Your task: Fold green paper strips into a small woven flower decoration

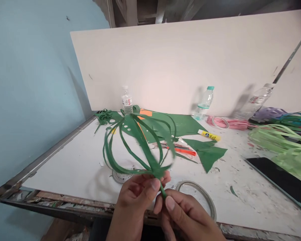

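Observation:
Both my hands hold a round, cage-like ornament of looped green paper strips (pixel 150 159) above the front of the table. The strips gather at its lower end, where a thin green stem (pixel 163 191) comes out. My left hand (pixel 139 190) is closed around this gathered base, thumb on the near side. Lower down, my right hand (pixel 184 209) pinches the stem between thumb and fingers. Some loops look blurred. Behind the right hand lies a roll of tape (pixel 210 197), partly covered by it. A clear round disc with markings (pixel 120 176) shows partly behind the loops.
Green paper sheets (pixel 185 124), scraps (pixel 210 157), an orange cutter (pixel 182 151) and a yellow glue tube (pixel 209 135) lie beyond. Several bottles (pixel 204 103) stand by the white board (pixel 165 67). At right are a phone (pixel 281 180) and light green strips (pixel 278 137).

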### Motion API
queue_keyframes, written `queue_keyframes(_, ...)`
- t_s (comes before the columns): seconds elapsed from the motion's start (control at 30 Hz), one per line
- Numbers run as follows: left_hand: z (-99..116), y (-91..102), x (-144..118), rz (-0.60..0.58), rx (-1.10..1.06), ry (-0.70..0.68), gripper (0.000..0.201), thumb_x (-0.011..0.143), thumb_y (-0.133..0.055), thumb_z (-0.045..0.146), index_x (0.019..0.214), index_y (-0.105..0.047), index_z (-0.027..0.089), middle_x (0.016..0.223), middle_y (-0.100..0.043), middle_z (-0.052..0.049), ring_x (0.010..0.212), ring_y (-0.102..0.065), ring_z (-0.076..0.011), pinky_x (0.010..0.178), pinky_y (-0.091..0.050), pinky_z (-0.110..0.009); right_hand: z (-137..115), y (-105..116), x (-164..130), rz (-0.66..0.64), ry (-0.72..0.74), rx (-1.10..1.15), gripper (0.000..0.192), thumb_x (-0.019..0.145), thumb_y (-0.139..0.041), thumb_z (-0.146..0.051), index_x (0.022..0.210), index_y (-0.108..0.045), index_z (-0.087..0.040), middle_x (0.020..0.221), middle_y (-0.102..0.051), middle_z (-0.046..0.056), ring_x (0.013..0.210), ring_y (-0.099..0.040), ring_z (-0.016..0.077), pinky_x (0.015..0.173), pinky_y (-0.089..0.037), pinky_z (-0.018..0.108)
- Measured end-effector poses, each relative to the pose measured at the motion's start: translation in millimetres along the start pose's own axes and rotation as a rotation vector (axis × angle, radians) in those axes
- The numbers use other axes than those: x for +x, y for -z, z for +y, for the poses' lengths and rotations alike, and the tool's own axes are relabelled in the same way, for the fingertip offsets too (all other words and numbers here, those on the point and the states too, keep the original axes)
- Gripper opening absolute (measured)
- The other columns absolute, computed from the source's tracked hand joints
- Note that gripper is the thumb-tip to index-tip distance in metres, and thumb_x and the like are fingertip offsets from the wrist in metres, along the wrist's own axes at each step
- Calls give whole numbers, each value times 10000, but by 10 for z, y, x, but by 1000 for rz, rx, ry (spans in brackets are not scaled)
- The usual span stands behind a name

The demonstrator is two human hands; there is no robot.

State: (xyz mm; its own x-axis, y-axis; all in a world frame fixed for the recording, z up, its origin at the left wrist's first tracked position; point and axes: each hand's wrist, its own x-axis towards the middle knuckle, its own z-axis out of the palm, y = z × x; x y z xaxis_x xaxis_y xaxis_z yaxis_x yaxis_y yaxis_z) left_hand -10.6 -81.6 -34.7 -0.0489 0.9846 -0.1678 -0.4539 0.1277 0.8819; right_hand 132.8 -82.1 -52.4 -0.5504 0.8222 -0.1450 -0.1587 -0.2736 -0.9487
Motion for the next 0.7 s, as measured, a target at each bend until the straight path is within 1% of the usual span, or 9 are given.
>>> queue_keyframes(0.03, -4, 4, 4, 16, 5, 0, 298, 774, -840, 434, 950, -814, 196, 1052, -784, -101, 1065, -699, -247, 865, -549, -264, -1, -3, 11, 14, 3, -34, 517, 954, -499, -660, 856, -606, -164, 542, -526, -39, 445, -385, 75, 477, -295, 213)
queue_keyframes(0.13, -16, 20, 17, 34, 14, -37, 256, 773, -843, 416, 904, -817, 197, 986, -790, -85, 985, -718, -229, 818, -556, -255, 1, -38, 35, 47, 35, -111, 514, 962, -481, -658, 842, -581, -168, 535, -528, -44, 422, -412, 70, 465, -310, 207)
queue_keyframes(0.23, -17, 36, 24, 43, 6, -86, 231, 776, -844, 396, 876, -809, 191, 965, -782, -65, 922, -715, -189, 815, -554, -229, 6, -92, 40, 89, 51, -159, 500, 957, -494, -653, 922, -606, -167, 572, -571, -30, 427, -452, 81, 468, -350, 214)
queue_keyframes(0.3, -15, 43, 23, 69, 1, -92, 251, 770, -851, 401, 890, -795, 188, 962, -772, -55, 925, -706, -179, 809, -557, -217, 15, -121, 38, 120, 54, -188, 506, 950, -500, -658, 950, -626, -168, 594, -592, -15, 443, -491, 95, 471, -372, 222)
queue_keyframes(0.4, -20, 34, 22, 103, 1, -67, 326, 736, -870, 442, 893, -764, 176, 920, -753, -49, 894, -699, -182, 770, -569, -225, 45, -137, 49, 165, 75, -270, 503, 957, -490, -651, 995, -648, -175, 624, -626, 8, 483, -558, 122, 492, -411, 232)
queue_keyframes(0.47, -35, 18, 28, 128, -7, -43, 389, 695, -888, 476, 888, -744, 171, 873, -740, -43, 839, -692, -179, 679, -567, -213, 76, -138, 67, 185, 104, -344, 481, 968, -484, -632, 1034, -648, -184, 651, -651, 21, 512, -599, 140, 514, -442, 241)
queue_keyframes(0.53, -55, 4, 37, 154, -20, -33, 426, 673, -895, 495, 897, -734, 172, 843, -728, -37, 793, -681, -171, 564, -529, -182, 107, -147, 87, 218, 131, -408, 461, 973, -482, -619, 1042, -648, -195, 670, -670, 31, 533, -626, 153, 532, -462, 247)
queue_keyframes(0.6, -72, 2, 46, 173, -28, -41, 419, 677, -893, 497, 886, -734, 171, 816, -720, -30, 771, -675, -162, 528, -504, -165, 130, -167, 99, 282, 144, -442, 448, 963, -500, -624, 997, -658, -206, 667, -681, 36, 546, -639, 163, 542, -468, 249)
queue_keyframes(0.7, -76, 18, 61, 202, -42, -70, 376, 692, -892, 477, 853, -747, 170, 837, -729, -29, 807, -686, -153, 637, -538, -171, 136, -200, 93, 360, 111, -447, 479, 939, -524, -651, 824, -666, -208, 584, -664, 35, 527, -621, 161, 536, -450, 246)
